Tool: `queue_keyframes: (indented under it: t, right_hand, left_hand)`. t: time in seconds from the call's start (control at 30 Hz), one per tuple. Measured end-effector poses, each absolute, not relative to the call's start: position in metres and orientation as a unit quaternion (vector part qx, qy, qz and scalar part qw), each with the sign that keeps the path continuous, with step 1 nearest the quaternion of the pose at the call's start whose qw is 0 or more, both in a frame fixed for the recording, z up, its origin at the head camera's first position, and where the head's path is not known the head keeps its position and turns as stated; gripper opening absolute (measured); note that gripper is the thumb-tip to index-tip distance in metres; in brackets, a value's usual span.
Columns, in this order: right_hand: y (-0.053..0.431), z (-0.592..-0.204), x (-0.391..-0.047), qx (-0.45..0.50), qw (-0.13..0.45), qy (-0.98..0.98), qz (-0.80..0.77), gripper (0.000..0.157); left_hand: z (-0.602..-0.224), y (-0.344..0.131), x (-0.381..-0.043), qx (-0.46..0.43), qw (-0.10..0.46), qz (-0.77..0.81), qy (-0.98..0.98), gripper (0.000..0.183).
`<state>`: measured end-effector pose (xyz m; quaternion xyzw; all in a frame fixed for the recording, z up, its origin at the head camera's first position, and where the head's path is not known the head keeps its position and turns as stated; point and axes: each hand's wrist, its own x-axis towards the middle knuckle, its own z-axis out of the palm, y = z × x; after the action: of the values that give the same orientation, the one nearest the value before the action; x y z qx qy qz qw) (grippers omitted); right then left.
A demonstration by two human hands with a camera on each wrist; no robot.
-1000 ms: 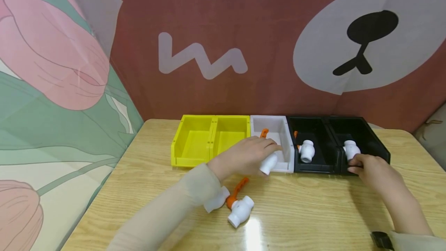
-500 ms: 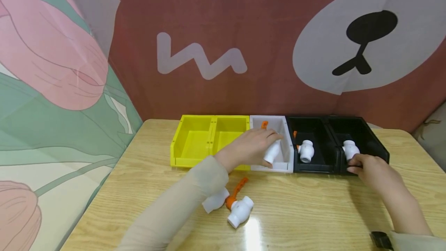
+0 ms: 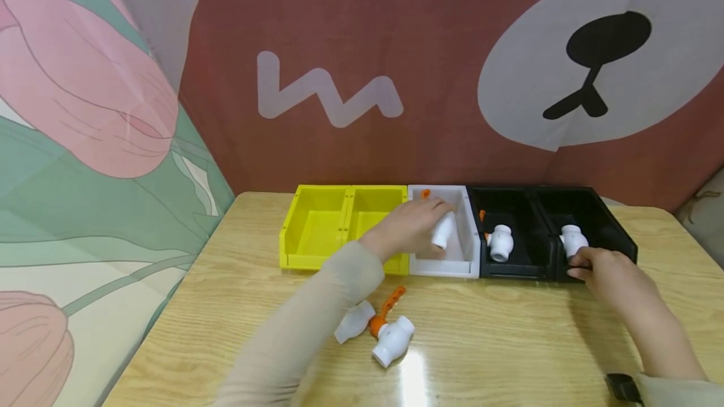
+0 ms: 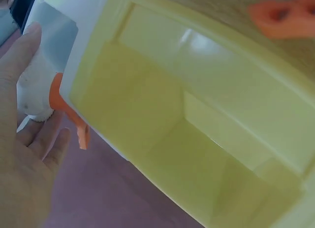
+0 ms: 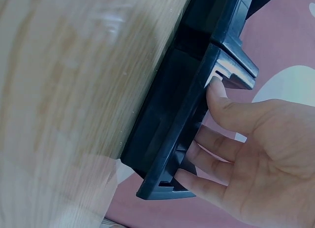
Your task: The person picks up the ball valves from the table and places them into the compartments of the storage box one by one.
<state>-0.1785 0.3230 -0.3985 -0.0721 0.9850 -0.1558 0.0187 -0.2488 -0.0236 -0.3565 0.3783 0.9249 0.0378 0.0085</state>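
Note:
My left hand [image 3: 408,228] grips a white ball valve [image 3: 444,231] inside the white bin [image 3: 472,269]. In the left wrist view, the orange lever [image 4: 74,120] of this valve points down, and my thumb lies along the white body [image 4: 32,90]. My right hand [image 3: 612,278] rests at the front rim of the rightmost black bin [image 3: 619,237], just in front of a white valve [image 3: 573,240]. In the right wrist view, the thumb touches the bin's rim [image 5: 170,139] and the relaxed fingers reach over it.
Another white valve [image 3: 501,244] lies in the left black bin [image 3: 523,265]. Two yellow bins [image 3: 311,262] stand left of the white one. On the wooden table [image 3: 481,344] lie a valve with an orange lever [image 3: 394,339] and another white valve body [image 3: 355,321], partly behind my sleeve.
My left hand has moved the valve from the white bin's front edge back into the bin. My right hand has stayed in place at the black bin's rim.

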Motion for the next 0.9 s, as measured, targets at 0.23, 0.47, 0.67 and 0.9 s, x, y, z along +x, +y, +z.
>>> queue_keyframes:
  t: [0.23, 0.47, 0.67, 0.9]
  right_hand:
    - [0.322, -0.398, -0.18, -0.071, 0.024, 0.985, -0.155, 0.01]
    - [0.321, -0.398, -0.182, -0.07, 0.024, 0.985, -0.156, 0.011]
    - [0.321, -0.399, -0.182, -0.072, 0.024, 0.985, -0.154, 0.012]
    - [0.323, -0.398, -0.181, -0.072, 0.022, 0.985, -0.156, 0.011]
  left_hand:
    - [-0.358, -0.013, -0.255, 0.342, 0.041, 0.039, 0.938, 0.085]
    - [-0.361, -0.008, -0.262, 0.347, 0.042, 0.013, 0.937, 0.085]
    - [-0.363, -0.003, -0.262, 0.332, 0.05, -0.019, 0.942, 0.081]
    - [-0.369, 0.004, -0.26, 0.301, 0.058, -0.023, 0.951, 0.078]
